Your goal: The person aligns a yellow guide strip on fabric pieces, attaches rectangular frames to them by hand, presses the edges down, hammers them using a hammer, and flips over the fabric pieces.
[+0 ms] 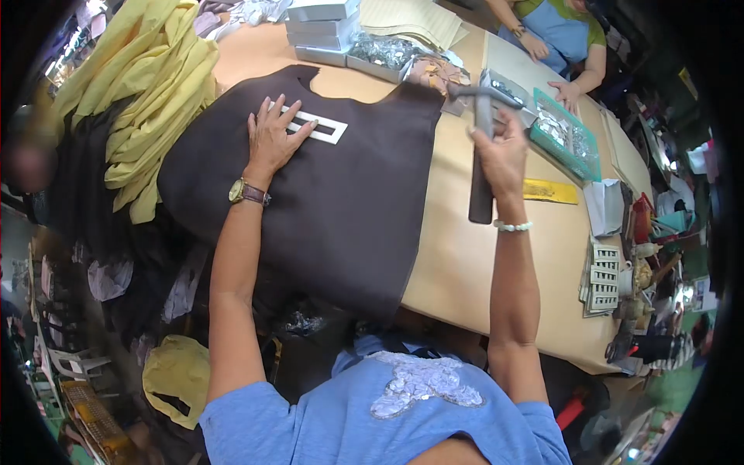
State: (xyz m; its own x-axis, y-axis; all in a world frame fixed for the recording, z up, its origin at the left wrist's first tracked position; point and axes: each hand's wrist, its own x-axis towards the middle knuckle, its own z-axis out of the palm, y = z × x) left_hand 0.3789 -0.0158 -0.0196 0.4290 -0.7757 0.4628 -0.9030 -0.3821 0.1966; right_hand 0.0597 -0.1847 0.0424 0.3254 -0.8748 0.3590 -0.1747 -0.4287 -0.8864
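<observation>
Landmark: dark panel [349, 209], laid flat on the tan table [457, 256].
- White slotted plate [340, 131]: on the panel's upper part.
- Left hand [273, 143]: palm down on the panel, fingers spread and unclenched, some lying across the plate.
- Hammer [480, 194]: raised beyond the panel's right edge, head uppermost, slightly blurred.
- Right hand [505, 155]: fingers grasping the hammer's handle near its head.
- Yellow strip [550, 191]: right of the panel.
- Green tray [592, 169]: farther right, holding small pieces.
- Yellow cloth [159, 101]: heaped left of the panel.
- Another person [559, 39]: beyond the panel, upper right.
</observation>
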